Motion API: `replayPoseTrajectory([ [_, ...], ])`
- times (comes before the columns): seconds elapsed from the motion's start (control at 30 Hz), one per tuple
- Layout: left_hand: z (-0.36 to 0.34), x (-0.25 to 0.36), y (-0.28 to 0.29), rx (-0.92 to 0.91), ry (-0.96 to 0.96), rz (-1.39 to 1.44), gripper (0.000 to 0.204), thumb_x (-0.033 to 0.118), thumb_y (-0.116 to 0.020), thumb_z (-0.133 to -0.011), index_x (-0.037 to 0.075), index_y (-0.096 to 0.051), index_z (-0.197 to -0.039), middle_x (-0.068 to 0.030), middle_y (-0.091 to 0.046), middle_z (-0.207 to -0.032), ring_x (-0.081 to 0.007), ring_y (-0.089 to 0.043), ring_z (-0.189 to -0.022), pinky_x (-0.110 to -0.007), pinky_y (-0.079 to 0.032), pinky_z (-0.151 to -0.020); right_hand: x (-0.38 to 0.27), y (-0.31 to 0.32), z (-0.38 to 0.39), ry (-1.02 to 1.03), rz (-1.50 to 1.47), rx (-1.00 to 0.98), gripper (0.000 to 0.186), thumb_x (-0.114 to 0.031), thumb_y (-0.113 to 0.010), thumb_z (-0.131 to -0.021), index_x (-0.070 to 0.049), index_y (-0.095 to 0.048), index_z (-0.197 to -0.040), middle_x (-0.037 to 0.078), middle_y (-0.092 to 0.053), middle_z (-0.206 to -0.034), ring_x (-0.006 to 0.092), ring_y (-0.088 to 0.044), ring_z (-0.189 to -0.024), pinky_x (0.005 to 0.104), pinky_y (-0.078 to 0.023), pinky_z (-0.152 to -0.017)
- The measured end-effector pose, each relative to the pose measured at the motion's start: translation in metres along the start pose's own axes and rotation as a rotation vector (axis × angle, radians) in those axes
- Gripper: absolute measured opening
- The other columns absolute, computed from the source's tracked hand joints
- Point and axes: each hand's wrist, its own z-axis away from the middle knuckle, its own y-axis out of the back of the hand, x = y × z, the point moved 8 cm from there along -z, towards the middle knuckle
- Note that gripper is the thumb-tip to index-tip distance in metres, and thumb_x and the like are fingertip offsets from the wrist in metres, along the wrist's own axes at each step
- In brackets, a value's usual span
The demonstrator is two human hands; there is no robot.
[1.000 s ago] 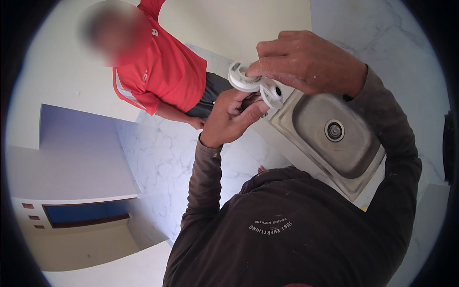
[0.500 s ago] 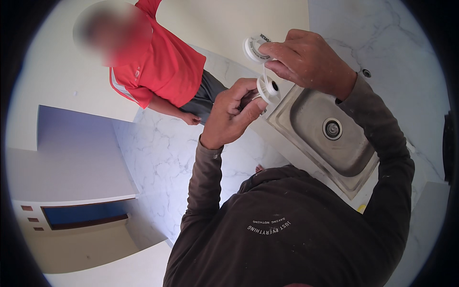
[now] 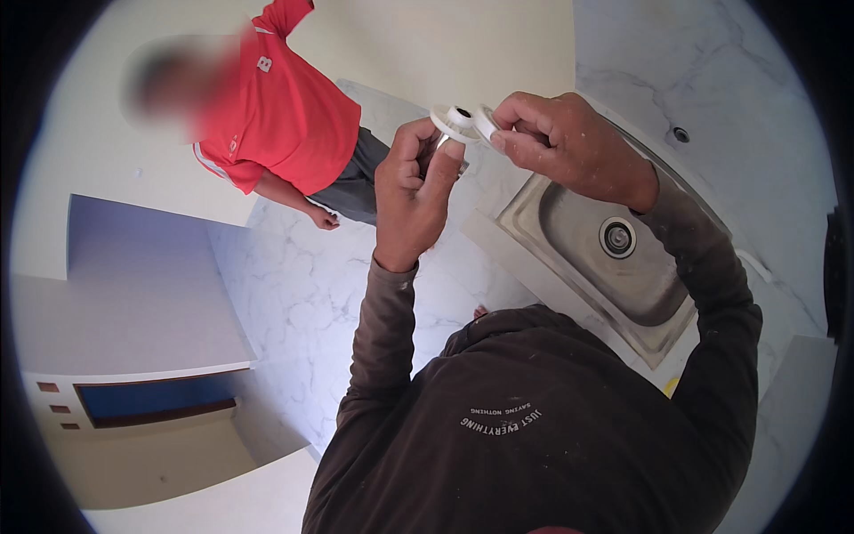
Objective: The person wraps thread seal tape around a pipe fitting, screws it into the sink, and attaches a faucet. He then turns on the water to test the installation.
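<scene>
White flanged fitting (image 3: pixel 455 131) and tape spool (image 3: pixel 486 123): two-hand hold

The left hand (image 3: pixel 414 182) grasps the flanged fitting between thumb and fingers, its dark-centred end exposed. The right hand (image 3: pixel 574 144) pinches the tape spool just beside the fitting; contact cannot be determined. Both parts are left of the stainless-steel sink (image 3: pixel 640 289). A person in a red shirt (image 3: pixel 298 116) stands farther left.

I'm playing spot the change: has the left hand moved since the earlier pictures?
Yes: the left hand has shifted up and left, farther from the sink drain.
</scene>
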Motion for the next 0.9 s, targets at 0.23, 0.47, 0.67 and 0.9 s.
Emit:
replayPoseTrajectory([
  [0.23,-0.021,0.088,-0.120,0.097,-0.531,-0.875,0.030,0.010,-0.073,-0.091,0.003,-0.060,-0.118,-0.0110,-0.068,-0.092,-0.0292,-0.067,-0.075,-0.037,-0.054,-0.065,0.011,0.099,0.044,-0.244,-0.241,-0.088,0.024,-0.024,-0.062,-0.104,-0.002,-0.062,-0.095,-0.006,-0.044,-0.068,0.0047,-0.038,-0.060,0.0261,-0.032,-0.055],
  [0.47,-0.101,0.050,-0.169,0.043,-0.147,-0.328,0.028,0.019,-0.068,-0.101,0.001,-0.059,-0.120,-0.0038,-0.068,-0.090,-0.0116,-0.064,-0.077,-0.027,-0.048,-0.064,0.073,0.183,0.022,-0.199,-0.129,-0.087,0.025,-0.026,-0.064,-0.102,-0.002,-0.061,-0.095,-0.005,-0.044,-0.066,0.0058,-0.038,-0.060,0.0278,-0.032,-0.054],
  [0.67,-0.112,0.046,-0.218,-0.052,0.083,0.154,0.029,0.024,-0.063,-0.106,0.001,-0.060,-0.123,0.0009,-0.066,-0.091,-0.0028,-0.053,-0.075,-0.020,-0.043,-0.062,0.075,0.242,0.052,-0.091,0.088,-0.023,0.027,-0.029,-0.066,-0.098,-0.003,-0.062,-0.093,0.009,-0.062,-0.064,0.0242,-0.055,-0.054,0.0380,-0.044,-0.056],
  [0.9,-0.194,0.026,-0.322,0.022,0.035,-0.048,0.029,0.023,-0.065,-0.104,0.001,-0.061,-0.121,-0.0005,-0.068,-0.091,-0.0056,-0.059,-0.076,-0.024,-0.045,-0.060,0.140,0.348,0.056,-0.007,0.200,-0.006,0.026,-0.028,-0.067,-0.098,-0.003,-0.062,-0.093,0.011,-0.064,-0.066,0.0282,-0.056,-0.054,0.0407,-0.045,-0.057],
])
